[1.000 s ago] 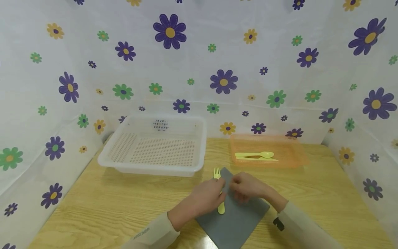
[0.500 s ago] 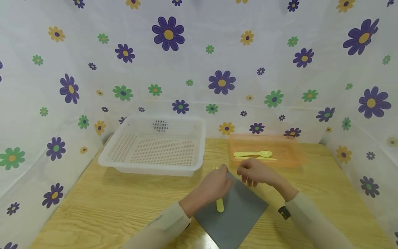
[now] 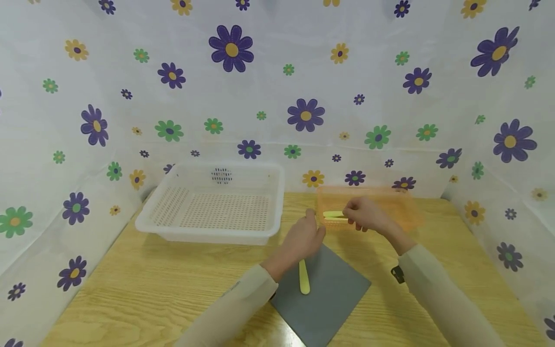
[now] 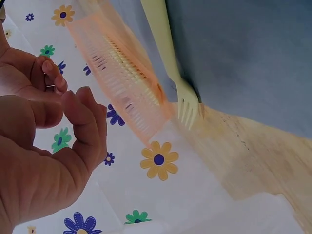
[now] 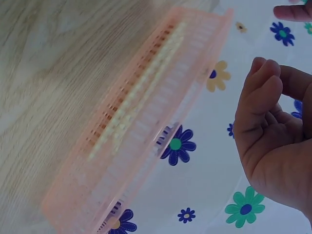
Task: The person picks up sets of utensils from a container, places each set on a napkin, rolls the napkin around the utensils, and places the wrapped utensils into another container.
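Observation:
A yellow plastic fork lies on a grey square sheet. In the left wrist view the fork's tines reach past the sheet's edge. My left hand is over the sheet's far corner, fingers bent and nothing in them; it covers the fork's upper part in the head view. Over the front of the orange basket hovers my right hand, thumb near the curled fingertips, holding nothing. A yellow spoon and a yellow knife lie in that basket, partly behind the right hand.
A large white perforated basket stands on the wooden table at the back left. A white flower-printed curtain closes off the back and both sides.
My left hand has let go of the fork and moved up and away from it. My right hand has moved from the grey sheet to the orange basket. The fork stays on the sheet.

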A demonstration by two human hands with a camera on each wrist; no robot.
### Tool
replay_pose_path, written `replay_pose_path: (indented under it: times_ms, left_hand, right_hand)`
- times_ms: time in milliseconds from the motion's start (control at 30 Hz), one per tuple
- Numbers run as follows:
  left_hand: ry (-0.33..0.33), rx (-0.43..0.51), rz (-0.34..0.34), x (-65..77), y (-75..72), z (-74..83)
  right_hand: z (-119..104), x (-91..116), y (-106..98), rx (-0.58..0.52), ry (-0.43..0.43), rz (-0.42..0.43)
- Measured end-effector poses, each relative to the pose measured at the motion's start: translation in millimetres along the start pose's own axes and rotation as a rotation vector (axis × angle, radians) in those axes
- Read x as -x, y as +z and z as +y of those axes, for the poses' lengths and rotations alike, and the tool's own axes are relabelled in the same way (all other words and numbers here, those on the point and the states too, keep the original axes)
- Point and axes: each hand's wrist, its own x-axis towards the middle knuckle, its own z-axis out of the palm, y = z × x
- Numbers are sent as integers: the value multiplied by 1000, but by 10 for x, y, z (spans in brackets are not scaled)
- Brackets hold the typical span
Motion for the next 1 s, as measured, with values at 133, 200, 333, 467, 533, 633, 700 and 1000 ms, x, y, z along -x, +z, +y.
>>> replay_pose_path:
  times_ms: [133, 200, 333, 467, 533, 633, 700, 1000]
  left_hand:
    - [-13, 34, -7, -81, -16, 10]
    - [-13, 53, -4, -124, -17, 14]
    - [-27, 69, 4, -205, 1, 10]
    - [-70, 73, -6, -260, 26, -6]
    - [-89, 71, -9, -278, 33, -17]
    - [-101, 57, -8, -298, 37, -33]
    - [-107, 40, -12, -313, 43, -41]
    - [-128, 16, -19, -393, 92, -70]
  right_hand:
    - [59, -97, -30, 56, 3, 34]
    - [79, -142, -38, 95, 21, 46]
    - [99, -226, -48, 174, 75, 55]
    - [126, -306, -44, 247, 113, 38]
    - [138, -348, -39, 297, 108, 31]
    - [150, -411, -28, 369, 94, 24]
    - [166, -450, -14, 402, 101, 15]
    - [218, -562, 68, 447, 117, -21]
